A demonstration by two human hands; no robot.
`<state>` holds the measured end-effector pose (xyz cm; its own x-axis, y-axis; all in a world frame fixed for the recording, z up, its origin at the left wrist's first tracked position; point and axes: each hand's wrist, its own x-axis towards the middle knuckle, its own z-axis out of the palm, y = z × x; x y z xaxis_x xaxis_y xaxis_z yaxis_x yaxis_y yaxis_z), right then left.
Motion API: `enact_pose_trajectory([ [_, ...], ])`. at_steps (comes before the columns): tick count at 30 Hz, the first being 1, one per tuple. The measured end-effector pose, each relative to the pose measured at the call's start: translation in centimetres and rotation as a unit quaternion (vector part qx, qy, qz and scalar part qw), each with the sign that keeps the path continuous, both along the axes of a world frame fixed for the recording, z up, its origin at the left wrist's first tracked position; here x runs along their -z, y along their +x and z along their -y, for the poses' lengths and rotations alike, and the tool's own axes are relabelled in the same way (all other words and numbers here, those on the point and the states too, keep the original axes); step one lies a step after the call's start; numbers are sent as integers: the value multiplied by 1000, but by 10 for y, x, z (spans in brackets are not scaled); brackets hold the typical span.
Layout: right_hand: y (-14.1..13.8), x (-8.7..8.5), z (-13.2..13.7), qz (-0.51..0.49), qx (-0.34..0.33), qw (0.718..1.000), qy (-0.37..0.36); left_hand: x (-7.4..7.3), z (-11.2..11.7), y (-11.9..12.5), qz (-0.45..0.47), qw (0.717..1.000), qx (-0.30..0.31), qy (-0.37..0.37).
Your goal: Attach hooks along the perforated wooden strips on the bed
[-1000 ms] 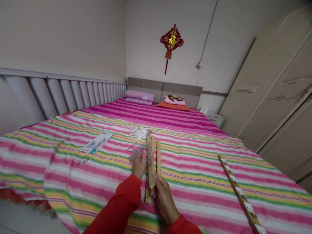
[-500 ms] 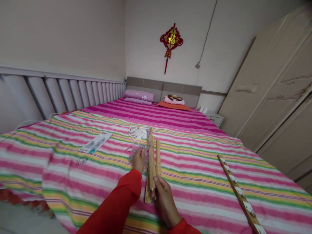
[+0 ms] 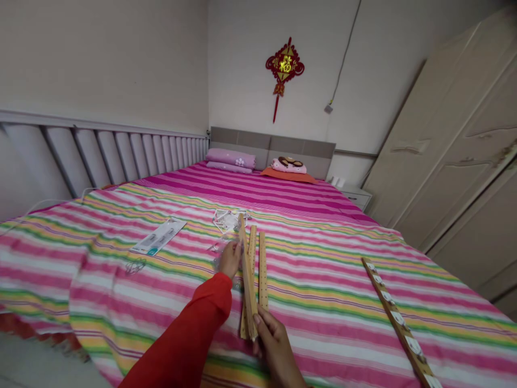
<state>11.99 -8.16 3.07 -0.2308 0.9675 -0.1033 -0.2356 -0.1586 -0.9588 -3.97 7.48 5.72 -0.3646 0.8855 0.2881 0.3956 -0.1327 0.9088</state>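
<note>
My right hand [image 3: 275, 342] grips the near end of a long wooden strip [image 3: 246, 269], which is tilted with its far end to the left. My left hand [image 3: 229, 260] is closed at the strip's left edge, fingertips against it, partly hidden. Beneath and beside the held strip lies a second wooden strip [image 3: 252, 245] with small holes. A third strip with holes [image 3: 263, 269] rests just to the right. Around my left hand lies a crumpled clear plastic bag [image 3: 218, 248] with small bits that I cannot make out.
A striped bedsheet [image 3: 323, 302] covers the bed. Flat packaging [image 3: 159, 237] and a thin wire tangle [image 3: 135, 265] lie left. White papers [image 3: 225, 221] sit beyond my hands. A wooden strip bearing white pieces [image 3: 398, 318] lies right. Pillows [image 3: 230, 159] are at the headboard.
The held strip's far end has swung left, uncovering more of the strip beneath. My left hand has moved from the plastic bag to the strip's edge. My right hand is slightly lower.
</note>
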Motion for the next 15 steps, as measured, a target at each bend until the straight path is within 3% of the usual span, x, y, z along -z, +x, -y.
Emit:
enact_pose_trajectory([
  [10, 14, 1, 14, 21, 3, 1000, 5, -14, -3, -13, 50, 998, -30, 7],
  [15, 16, 16, 29, 36, 16, 999, 6, -22, -12, -17, 87, 996, -30, 12],
])
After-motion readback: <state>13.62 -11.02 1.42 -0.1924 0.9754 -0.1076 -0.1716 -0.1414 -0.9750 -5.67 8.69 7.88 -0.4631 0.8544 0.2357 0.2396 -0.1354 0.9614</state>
